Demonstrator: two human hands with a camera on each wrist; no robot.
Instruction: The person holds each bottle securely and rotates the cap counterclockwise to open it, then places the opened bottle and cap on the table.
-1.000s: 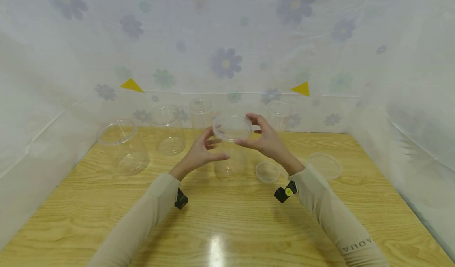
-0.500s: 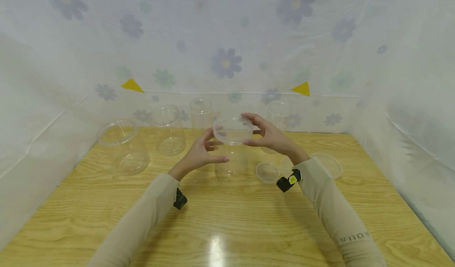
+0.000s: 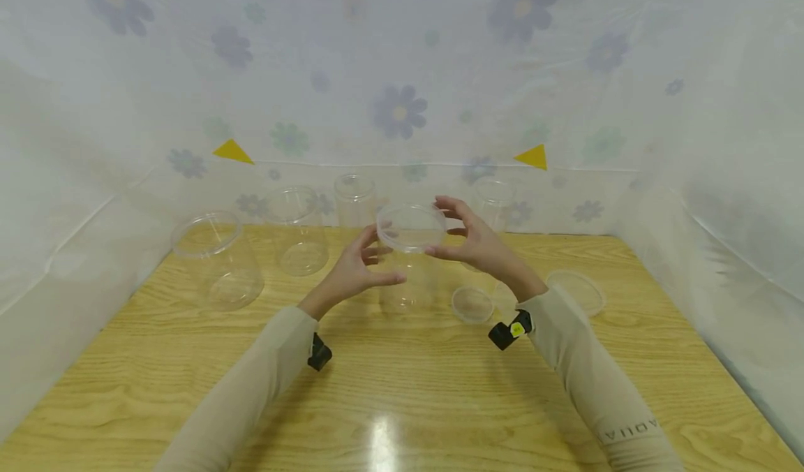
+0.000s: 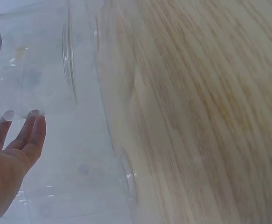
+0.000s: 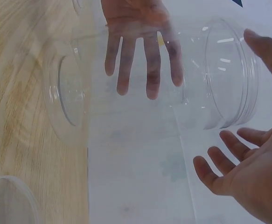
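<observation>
A clear plastic jar stands upright mid-table with a clear lid on its mouth. My left hand lies against the jar's left side with straight fingers, which show through the wall in the right wrist view. My right hand cups the lid from the right. Its thumb is close to the rim, while its spread fingers stand a little off the jar. In the left wrist view my fingertips touch the jar.
Other clear lidless jars stand along the back of the wooden table: a wide one at left, then one, a narrow one, and one behind my right hand. A small loose lid and a larger one lie at right. Floral sheeting walls all sides.
My right wrist swung up and then partly back down around the lid, shifting its fingers on the rim. The left hand and the jar stayed in place.
</observation>
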